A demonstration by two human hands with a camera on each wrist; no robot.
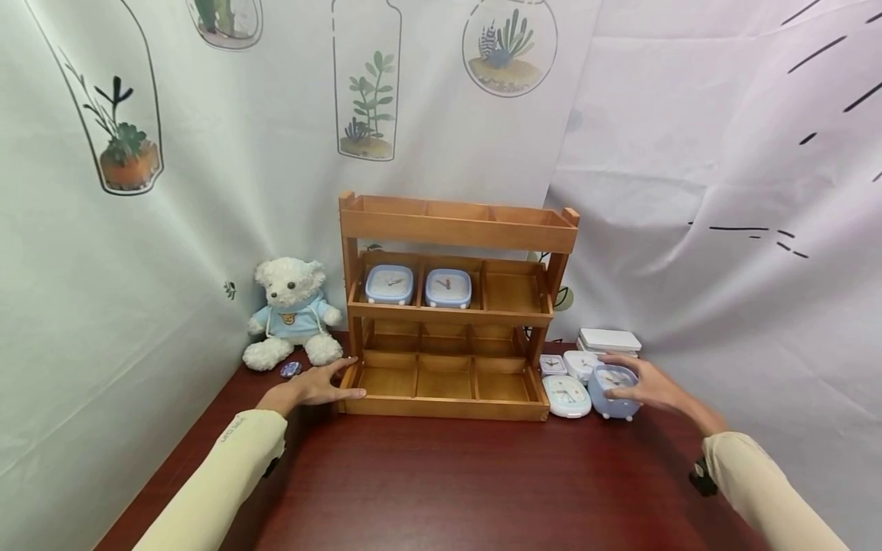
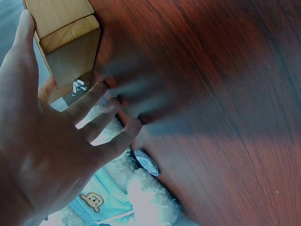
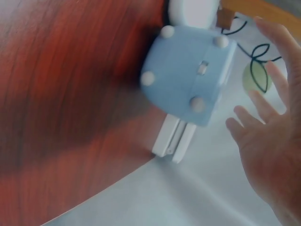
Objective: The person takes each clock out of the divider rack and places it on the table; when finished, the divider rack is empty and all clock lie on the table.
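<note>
With its fingers spread and nearly straight, my left hand (image 1: 313, 385) touches the front left corner of a wooden tiered shelf (image 1: 444, 409). The left wrist view shows the thumb along its rim. My right hand (image 1: 648, 383) hovers over a blue alarm clock (image 1: 616, 405), thumb and fingers apart. In the right wrist view a gap shows between the hand and the blue clock (image 3: 183, 75), whose underside has round white feet. Beside it are a white oval clock (image 1: 568, 396), another white clock (image 1: 581, 366) and a small purple-edged clock (image 1: 551, 366).
On the middle tier, a blue clock (image 1: 390, 285) sits in the left compartment and another blue clock (image 1: 448, 288) in the centre one. A white teddy bear (image 1: 285, 291) sits left of the shelf, near a small round disc (image 1: 291, 370). White boxes (image 1: 609, 338) stand behind the right-hand clocks.
</note>
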